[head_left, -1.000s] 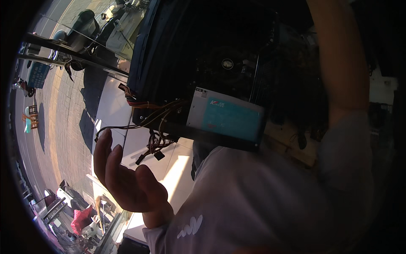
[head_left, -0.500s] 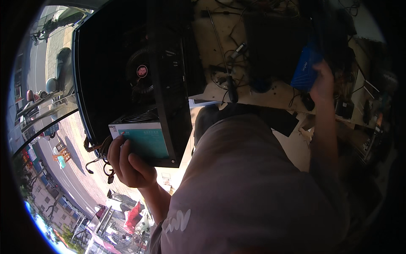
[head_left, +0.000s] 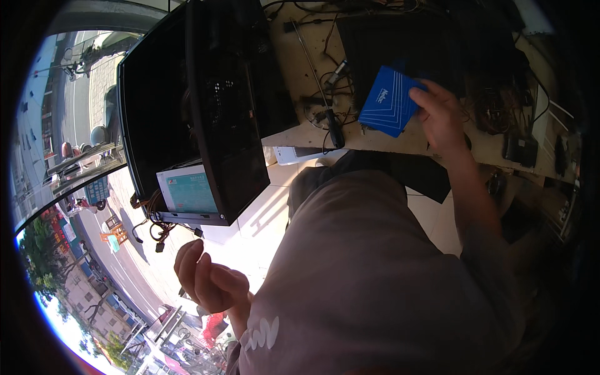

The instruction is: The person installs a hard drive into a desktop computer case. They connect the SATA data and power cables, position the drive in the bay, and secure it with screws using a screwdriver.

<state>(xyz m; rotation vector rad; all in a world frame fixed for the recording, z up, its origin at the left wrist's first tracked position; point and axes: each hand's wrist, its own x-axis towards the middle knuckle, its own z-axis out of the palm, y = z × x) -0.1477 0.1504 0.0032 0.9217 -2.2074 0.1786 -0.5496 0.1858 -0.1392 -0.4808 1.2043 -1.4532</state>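
Observation:
My right hand (head_left: pixel 442 119) pinches the edge of a flat blue solid-state drive (head_left: pixel 389 103) with white lines on its face, above the table's front part. My left hand (head_left: pixel 209 278) is in the air just below the computer case, loosely curled, with its fingers and thumb apart and nothing in it. The open black computer case (head_left: pixel 228 125) stands tilted at the left. In its near corner sits a power supply (head_left: pixel 187 190) with a teal and white label. A bundle of cables (head_left: pixel 159 228) with dark connectors hangs out beside it. The case's inside is mostly too dark to make out.
On the wooden table (head_left: pixel 369 145) lie a long screwdriver (head_left: pixel 334 128), loose cables and a dark flat panel (head_left: pixel 400 44). More dark parts crowd the right side. Below the table edge is a tiled floor (head_left: pixel 425 219). A sunlit street with a wooden chair (head_left: pixel 112 228) shows at left.
My left hand has let go of the power supply and moved down, away from the case. My right hand has brought the blue drive leftward from the table's right side.

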